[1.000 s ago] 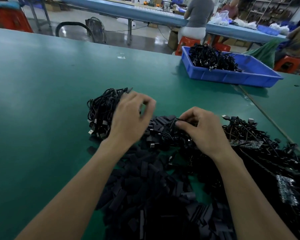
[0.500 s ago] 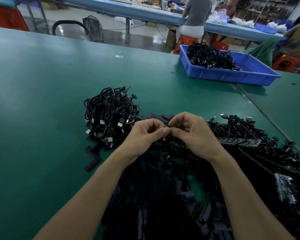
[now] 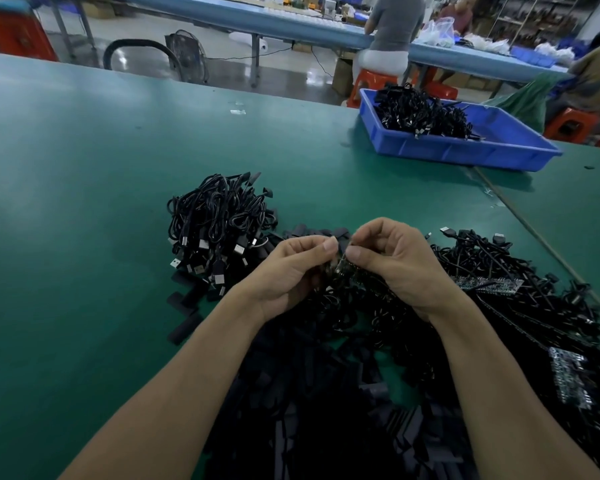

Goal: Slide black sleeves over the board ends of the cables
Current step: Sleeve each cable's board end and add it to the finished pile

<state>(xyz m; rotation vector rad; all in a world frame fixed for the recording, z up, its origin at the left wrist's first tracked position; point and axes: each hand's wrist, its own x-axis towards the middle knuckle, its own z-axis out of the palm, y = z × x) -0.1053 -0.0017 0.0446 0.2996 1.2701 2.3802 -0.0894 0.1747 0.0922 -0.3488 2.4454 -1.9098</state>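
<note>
My left hand (image 3: 291, 268) and my right hand (image 3: 399, 261) meet fingertip to fingertip above the pile. Between them I pinch the small circuit-board end of a black cable (image 3: 342, 268); whether a sleeve is on it is hidden by my fingers. A heap of flat black sleeves (image 3: 326, 393) lies under my forearms. Cables with bare green boards (image 3: 489, 285) sprawl to the right. A bundle of black USB cables (image 3: 219, 223) sits to the left of my hands.
A blue tray (image 3: 465, 154) holding more black cables stands at the far right of the green table (image 3: 84, 202). A seam in the table (image 3: 534, 233) runs diagonally on the right. People sit on stools at a bench beyond.
My left hand came off the USB cable bundle and moved right to meet my right hand. Both hands now hold the cable end, lifted slightly off the pile.
</note>
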